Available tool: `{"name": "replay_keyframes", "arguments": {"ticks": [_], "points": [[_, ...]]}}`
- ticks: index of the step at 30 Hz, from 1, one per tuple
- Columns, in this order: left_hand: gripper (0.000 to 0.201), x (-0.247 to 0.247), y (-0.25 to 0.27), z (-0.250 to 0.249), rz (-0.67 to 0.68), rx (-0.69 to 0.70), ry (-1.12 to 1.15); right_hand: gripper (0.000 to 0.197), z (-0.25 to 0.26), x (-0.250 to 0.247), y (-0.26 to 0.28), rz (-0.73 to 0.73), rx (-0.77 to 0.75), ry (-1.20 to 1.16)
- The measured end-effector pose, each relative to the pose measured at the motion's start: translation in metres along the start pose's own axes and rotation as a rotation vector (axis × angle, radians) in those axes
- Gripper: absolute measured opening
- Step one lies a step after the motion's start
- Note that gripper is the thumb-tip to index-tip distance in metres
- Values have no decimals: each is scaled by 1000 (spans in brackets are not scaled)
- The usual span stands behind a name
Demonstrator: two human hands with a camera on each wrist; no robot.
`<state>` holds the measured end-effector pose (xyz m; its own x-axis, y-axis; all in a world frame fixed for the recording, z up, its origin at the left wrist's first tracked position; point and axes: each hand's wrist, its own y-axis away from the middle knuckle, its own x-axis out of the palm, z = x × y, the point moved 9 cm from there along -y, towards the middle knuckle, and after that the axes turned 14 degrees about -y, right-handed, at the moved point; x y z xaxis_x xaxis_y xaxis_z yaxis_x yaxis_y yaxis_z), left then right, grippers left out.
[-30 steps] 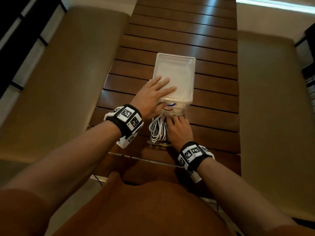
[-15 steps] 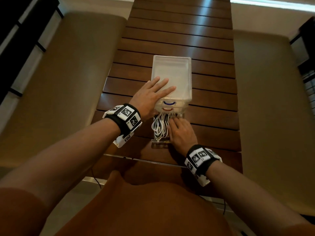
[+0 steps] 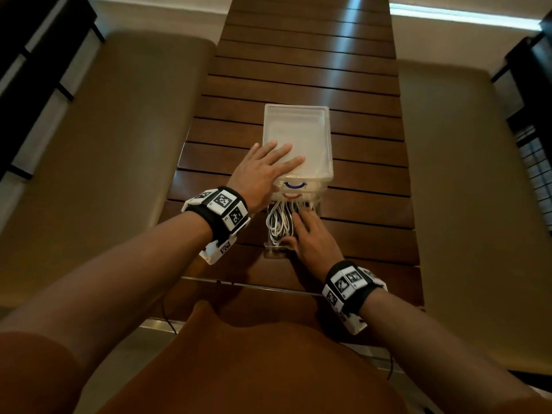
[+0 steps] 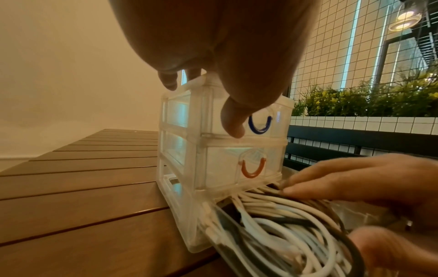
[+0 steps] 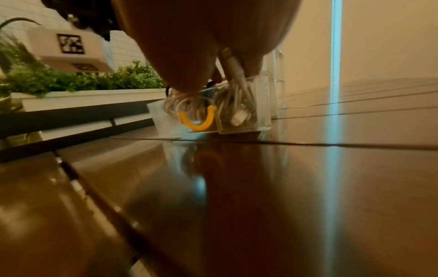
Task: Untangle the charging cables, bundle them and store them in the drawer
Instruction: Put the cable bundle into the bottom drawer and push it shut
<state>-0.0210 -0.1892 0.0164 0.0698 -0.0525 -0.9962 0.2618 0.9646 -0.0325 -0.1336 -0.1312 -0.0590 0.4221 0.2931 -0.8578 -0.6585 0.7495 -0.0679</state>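
at the centre of the head view, a clear plastic drawer unit (image 3: 298, 135) stands on the slatted wooden desk (image 3: 298, 70), its back edge toward the top of the frame and long bare boards beyond it. the left hand (image 3: 263, 171) lies flat on the unit's lid, fingers straight and spread, its grip around nothing; in the left wrist view the thumb (image 4: 233, 120) hangs down over the top drawer front beside the blue handle (image 4: 259, 124). the red handle (image 4: 252, 168) marks the shut drawer under it. the bottom drawer (image 5: 244, 112) is pulled out toward the lower edge of the frame, its yellow handle (image 5: 198, 120) facing the near desk edge with a band of bare board between. the charging cables (image 3: 279, 222), white loops with some dark strands, fill this drawer and bulge above its rim. the right hand (image 3: 313, 240) presses down on them with extended fingers, grip loose rather than curled round them. tan cushioned benches (image 3: 119, 144) flank the desk at left and right of the frame, leaving open desk on both sides of the unit.
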Motion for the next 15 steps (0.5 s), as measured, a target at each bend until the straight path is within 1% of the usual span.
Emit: {"name": "replay_keyframes", "arguments": {"ticks": [1,2,4,6,12,15], "points": [[74,0,0,0,-2,-4,3,52,3,-7,5,-83,-44,-24],[74,0,1,0,-2,-4,8,47,5,-10,9,-124,-71,-42],[74,0,1,0,2,5,14,37,6,-11,12,-140,-101,-57],[75,-1,2,0,0,12,25,29,3,-8,8,-113,-126,-45],[78,2,0,-2,-2,19,66,33,-7,-7,-7,-12,-68,-65],[77,3,-3,0,18,21,46,34,-4,-16,-6,-31,-34,-64]]}}
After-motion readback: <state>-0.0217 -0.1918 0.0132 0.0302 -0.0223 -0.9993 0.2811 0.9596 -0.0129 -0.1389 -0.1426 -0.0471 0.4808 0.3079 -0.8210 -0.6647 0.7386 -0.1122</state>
